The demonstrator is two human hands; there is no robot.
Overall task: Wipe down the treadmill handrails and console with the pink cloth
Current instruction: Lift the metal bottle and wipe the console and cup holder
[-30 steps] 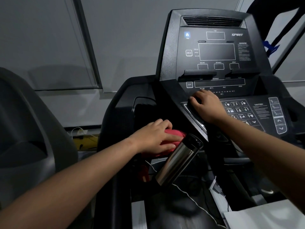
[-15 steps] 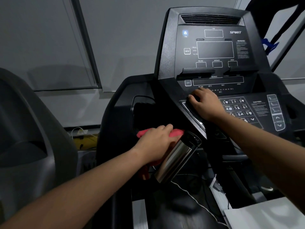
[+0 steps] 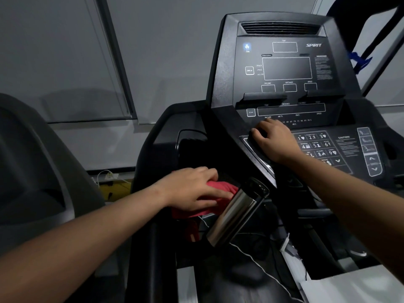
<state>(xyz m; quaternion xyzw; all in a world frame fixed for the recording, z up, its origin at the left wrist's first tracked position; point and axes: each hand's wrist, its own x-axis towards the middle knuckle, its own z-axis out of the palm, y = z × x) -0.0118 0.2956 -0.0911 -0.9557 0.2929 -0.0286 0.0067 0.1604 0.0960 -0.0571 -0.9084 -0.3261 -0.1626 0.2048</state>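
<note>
Pink cloth (image 3: 227, 188) lay under our flat-fingered left hand (image 3: 190, 189), just left of the steel tumbler (image 3: 236, 213); our right hand (image 3: 275, 143), loosely curled and empty, rested on the console (image 3: 284, 68) farther right.

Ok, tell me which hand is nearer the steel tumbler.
Left. The left hand lies on the pink cloth right beside the steel tumbler; the right hand rests higher up on the console, apart from it.
</note>
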